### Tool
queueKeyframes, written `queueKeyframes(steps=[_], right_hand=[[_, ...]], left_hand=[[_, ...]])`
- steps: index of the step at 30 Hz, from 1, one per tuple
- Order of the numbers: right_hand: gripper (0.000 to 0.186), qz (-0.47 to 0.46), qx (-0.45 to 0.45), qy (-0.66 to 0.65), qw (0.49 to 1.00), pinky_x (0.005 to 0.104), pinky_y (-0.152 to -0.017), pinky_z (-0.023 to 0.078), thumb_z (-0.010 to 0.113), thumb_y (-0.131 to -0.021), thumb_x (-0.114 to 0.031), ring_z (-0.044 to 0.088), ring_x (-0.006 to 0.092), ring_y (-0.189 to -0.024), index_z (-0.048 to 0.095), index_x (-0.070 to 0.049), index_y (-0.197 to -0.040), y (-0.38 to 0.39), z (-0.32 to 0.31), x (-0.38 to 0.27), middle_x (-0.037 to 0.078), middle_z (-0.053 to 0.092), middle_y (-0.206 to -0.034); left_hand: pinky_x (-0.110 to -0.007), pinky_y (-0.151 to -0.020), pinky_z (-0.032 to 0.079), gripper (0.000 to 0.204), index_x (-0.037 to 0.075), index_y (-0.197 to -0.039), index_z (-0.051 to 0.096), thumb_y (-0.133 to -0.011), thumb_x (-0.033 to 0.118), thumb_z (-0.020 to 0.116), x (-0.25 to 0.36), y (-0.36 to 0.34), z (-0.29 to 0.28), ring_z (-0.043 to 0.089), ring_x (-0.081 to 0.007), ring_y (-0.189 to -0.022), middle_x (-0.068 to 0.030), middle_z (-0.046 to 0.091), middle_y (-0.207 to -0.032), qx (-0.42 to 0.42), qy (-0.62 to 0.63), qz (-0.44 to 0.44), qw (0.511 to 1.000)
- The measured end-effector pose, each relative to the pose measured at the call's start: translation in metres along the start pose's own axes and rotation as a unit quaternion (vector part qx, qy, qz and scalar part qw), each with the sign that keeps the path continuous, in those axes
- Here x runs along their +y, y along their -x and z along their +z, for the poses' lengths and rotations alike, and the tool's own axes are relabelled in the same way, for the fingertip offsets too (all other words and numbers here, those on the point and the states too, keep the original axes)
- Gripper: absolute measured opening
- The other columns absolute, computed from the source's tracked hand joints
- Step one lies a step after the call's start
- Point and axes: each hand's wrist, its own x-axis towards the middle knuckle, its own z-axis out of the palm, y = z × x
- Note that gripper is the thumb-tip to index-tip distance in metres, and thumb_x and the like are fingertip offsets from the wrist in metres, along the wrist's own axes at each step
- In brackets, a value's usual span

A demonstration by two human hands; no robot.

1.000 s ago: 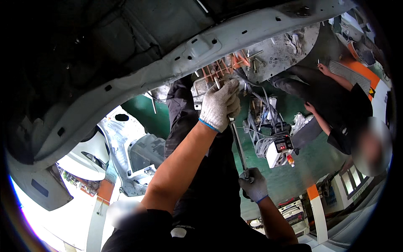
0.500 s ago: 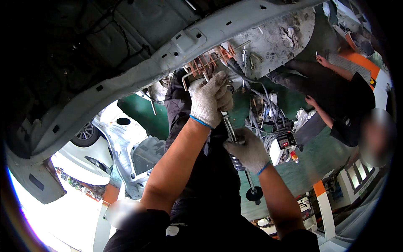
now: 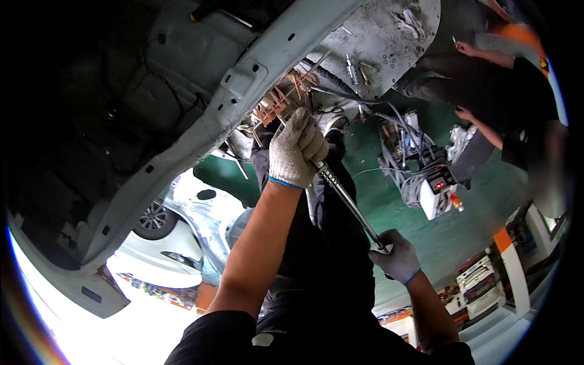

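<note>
My left hand (image 3: 297, 148), in a knitted work glove, is closed on the upper end of a long chrome slide hammer (image 3: 345, 199), just below a row of copper-coloured pull tabs (image 3: 271, 106) threaded on thin steel bars along the grey body sill (image 3: 194, 137) of a car. My right hand (image 3: 394, 257), also gloved, grips the lower end of the same tool, beside my dark trousers. The tool's tip is largely hidden by my left glove.
A metal plate (image 3: 389, 36) holding small hardware lies above right. A wheeled machine (image 3: 435, 201) with cables and a red display stands at right, near another person (image 3: 499, 91) in dark clothes. A white car (image 3: 155, 255) and loose body shell are at lower left.
My right hand slid up the rod half a second ago and is now back down at its lower end. My left hand stays near the tabs. The view has tilted.
</note>
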Motion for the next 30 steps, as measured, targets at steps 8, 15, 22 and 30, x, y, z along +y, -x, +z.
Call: queueKeyframes(steps=[8,15,22,30], right_hand=[[0.043,0.02,-0.017,-0.064,0.998,0.0403,-0.076,0.06,0.087,-0.078,-0.03,0.075,0.0292,-0.086,0.065,-0.007,-0.107,0.003,0.005,-0.007,0.012,0.075,-0.096],[0.043,-0.012,-0.005,-0.062,0.998,0.0417,-0.078,0.06,0.087,-0.078,-0.027,0.075,0.0291,-0.087,0.064,-0.007,-0.108,-0.002,0.007,-0.004,0.012,0.074,-0.097],[0.045,-0.04,0.006,-0.055,0.998,0.0417,-0.078,0.061,0.088,-0.076,-0.027,0.074,0.0291,-0.087,0.063,-0.007,-0.108,-0.003,-0.001,-0.001,0.013,0.073,-0.097],[0.052,-0.052,-0.106,0.003,0.993,0.0415,-0.08,0.059,0.089,-0.075,-0.036,0.074,0.0297,-0.089,0.063,-0.008,-0.11,-0.046,-0.013,-0.035,0.014,0.073,-0.099]], left_hand=[[-0.027,-0.047,0.026,0.022,0.018,-0.087,0.052,-0.103,0.03,0.062,0.004,-0.012,-0.009,0.031,-0.0077,-0.048,0.008,0.031,-0.061,-0.014,-0.009,-0.033,0.999],[-0.026,-0.048,0.027,0.026,0.018,-0.085,0.052,-0.102,0.032,0.063,0.007,-0.013,0.003,0.03,-0.007,-0.048,0.0085,0.031,-0.059,-0.015,-0.036,-0.029,0.999],[-0.027,-0.048,0.03,0.029,0.016,-0.086,0.055,-0.104,0.038,0.063,0.014,-0.002,0.013,0.033,-0.0065,-0.047,0.0083,0.035,-0.057,-0.082,-0.027,0.001,0.996],[-0.027,-0.046,0.026,0.026,0.016,-0.09,0.054,-0.105,0.037,0.061,-0.003,0.005,0.014,0.029,-0.0079,-0.046,0.0083,0.033,-0.058,0.002,-0.024,0.017,1.0]])
